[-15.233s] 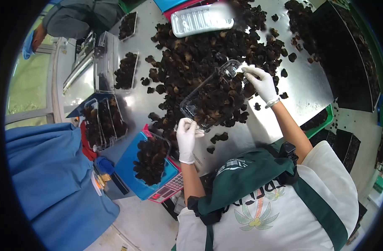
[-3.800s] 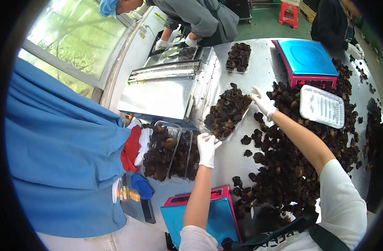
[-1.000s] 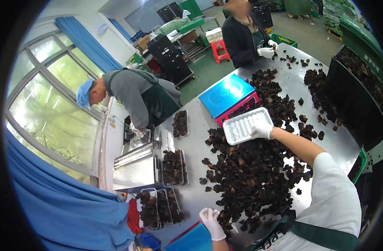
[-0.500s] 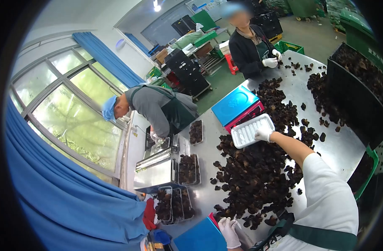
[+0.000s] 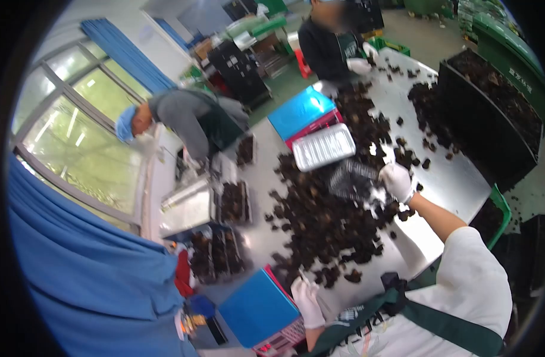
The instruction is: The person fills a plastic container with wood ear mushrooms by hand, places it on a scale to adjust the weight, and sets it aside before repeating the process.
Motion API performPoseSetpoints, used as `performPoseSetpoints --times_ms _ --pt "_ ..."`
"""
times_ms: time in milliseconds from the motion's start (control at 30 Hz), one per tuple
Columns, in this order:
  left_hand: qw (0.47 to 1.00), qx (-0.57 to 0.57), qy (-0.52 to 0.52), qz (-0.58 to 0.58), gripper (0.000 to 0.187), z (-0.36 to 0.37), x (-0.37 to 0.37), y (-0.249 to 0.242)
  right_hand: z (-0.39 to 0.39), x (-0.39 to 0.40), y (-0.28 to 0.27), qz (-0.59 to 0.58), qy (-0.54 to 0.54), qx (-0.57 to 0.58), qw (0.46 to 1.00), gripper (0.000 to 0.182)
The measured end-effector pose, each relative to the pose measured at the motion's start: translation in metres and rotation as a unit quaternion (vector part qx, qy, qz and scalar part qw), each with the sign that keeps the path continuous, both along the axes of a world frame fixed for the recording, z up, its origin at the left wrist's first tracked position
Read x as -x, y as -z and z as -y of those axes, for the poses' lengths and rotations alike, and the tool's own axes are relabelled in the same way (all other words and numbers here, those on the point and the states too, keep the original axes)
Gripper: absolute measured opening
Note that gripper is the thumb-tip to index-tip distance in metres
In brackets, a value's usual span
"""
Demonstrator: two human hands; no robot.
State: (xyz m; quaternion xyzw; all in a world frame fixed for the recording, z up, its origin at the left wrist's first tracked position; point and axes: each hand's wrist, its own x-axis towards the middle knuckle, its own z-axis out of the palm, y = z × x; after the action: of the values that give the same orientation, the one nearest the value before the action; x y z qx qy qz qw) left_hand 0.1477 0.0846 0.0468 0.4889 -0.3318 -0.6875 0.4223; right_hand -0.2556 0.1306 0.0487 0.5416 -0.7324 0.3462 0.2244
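My right hand (image 5: 397,181), in a white glove, is closed on the edge of a clear plastic tray (image 5: 348,180) above a heap of dark, mushroom-like pieces (image 5: 326,223). Just beyond that tray, a white ribbed tray (image 5: 324,147) rests on a scale with a blue top (image 5: 302,111). My left hand (image 5: 308,302), also gloved, is near the front edge of the heap, beside a second blue-topped scale (image 5: 257,306). Its fingers are drawn together and blurred; what they hold, if anything, I cannot make out.
Filled clear trays (image 5: 216,253) stand along the left side, near a metal machine (image 5: 189,208) where a co-worker bends. Another person (image 5: 335,44) stands at the far end. A black crate (image 5: 486,113) of dark pieces is at the right, a green crate (image 5: 498,217) below it.
My right hand has left the white tray and moved toward the right, now holding a clear tray. My left hand has lifted off the near scale's edge. The view has shifted.
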Motion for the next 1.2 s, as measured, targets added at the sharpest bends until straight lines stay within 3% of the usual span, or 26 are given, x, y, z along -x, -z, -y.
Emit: performPoseSetpoints --times_ms 33,67,100,200,300,333,367,433,467,500,533,567,633,800,900,1000,1033,1100,1133,1167,1200 --pt "1.000 0.000 0.019 -0.009 0.034 -0.002 0.004 -0.002 -0.013 0.002 0.005 -0.005 0.004 0.027 1.000 0.010" --pt "0.999 0.009 0.041 -0.033 0.032 -0.002 0.003 0.006 -0.029 0.013 0.013 0.026 0.048 -0.137 0.989 0.011" --pt "0.998 0.020 0.055 -0.031 0.030 -0.007 0.012 -0.006 -0.039 0.014 0.018 0.018 0.000 -0.014 1.000 0.011" --pt "0.997 -0.003 0.077 0.021 0.030 -0.014 0.013 0.000 -0.055 -0.004 0.002 0.070 0.023 0.008 0.997 0.002" --pt "0.995 -0.026 0.085 0.049 0.032 -0.021 0.018 0.018 -0.050 -0.029 -0.006 0.145 -0.006 0.053 0.988 0.005" --pt "0.990 -0.015 0.127 0.050 0.035 -0.023 0.025 0.015 -0.047 -0.042 -0.013 0.174 0.015 0.030 0.984 0.005" --pt "0.984 -0.001 0.170 0.047 0.038 -0.022 0.038 0.009 -0.040 -0.056 -0.018 0.199 -0.031 0.066 0.977 0.005" --pt "0.964 0.075 0.254 0.007 0.084 -0.025 0.069 -0.005 -0.028 -0.090 -0.015 0.263 -0.083 0.064 0.959 0.007" --pt "0.952 0.145 0.263 0.051 0.105 -0.024 0.084 -0.008 -0.023 -0.115 -0.023 0.369 -0.107 0.043 0.922 0.009" --pt "0.945 0.208 0.242 0.072 0.109 -0.019 0.095 -0.010 -0.018 -0.134 -0.031 0.390 -0.132 0.018 0.911 0.010" --pt "0.932 0.273 0.217 0.096 0.114 -0.011 0.102 -0.014 -0.013 -0.153 -0.038 0.488 -0.133 -0.001 0.862 0.011" --pt "0.914 0.338 0.191 0.121 0.118 -0.003 0.106 -0.018 -0.011 -0.166 -0.053 0.618 -0.165 -0.019 0.769 0.010" --pt "0.954 0.252 0.165 0.000 0.126 0.007 0.108 -0.028 -0.006 -0.178 -0.055 0.633 -0.202 -0.062 0.745 0.014" --pt "0.965 0.166 0.204 -0.021 0.124 0.015 0.102 -0.027 -0.008 -0.179 -0.036 0.701 -0.290 -0.099 0.644 0.036" --pt "0.971 0.157 0.178 -0.014 0.119 0.011 0.102 -0.015 -0.010 -0.178 -0.039 0.721 -0.261 -0.108 0.633 0.028" --pt "0.981 0.125 0.138 -0.050 0.115 0.015 0.117 0.007 -0.007 -0.172 -0.033 0.572 -0.254 -0.114 0.771 0.018" --pt "0.975 0.131 0.173 -0.052 0.111 0.018 0.123 0.003 -0.001 -0.156 -0.025 0.438 -0.259 -0.107 0.854 0.017" --pt "0.925 0.306 0.225 -0.003 0.110 0.037 0.133 0.025 0.013 -0.132 -0.030 0.253 -0.203 -0.089 0.942 0.016" --pt "0.938 0.244 0.245 0.027 0.108 0.037 0.130 0.021 0.023 -0.119 -0.026 0.190 -0.205 -0.076 0.957 0.017" --pt "0.916 0.285 0.259 0.113 0.106 0.042 0.127 0.022 0.033 -0.103 -0.020 0.125 -0.204 -0.062 0.969 0.020" --pt "0.885 0.322 0.272 0.197 0.104 0.047 0.121 0.026 0.042 -0.087 0.001 0.132 -0.195 -0.123 0.964 0.027"
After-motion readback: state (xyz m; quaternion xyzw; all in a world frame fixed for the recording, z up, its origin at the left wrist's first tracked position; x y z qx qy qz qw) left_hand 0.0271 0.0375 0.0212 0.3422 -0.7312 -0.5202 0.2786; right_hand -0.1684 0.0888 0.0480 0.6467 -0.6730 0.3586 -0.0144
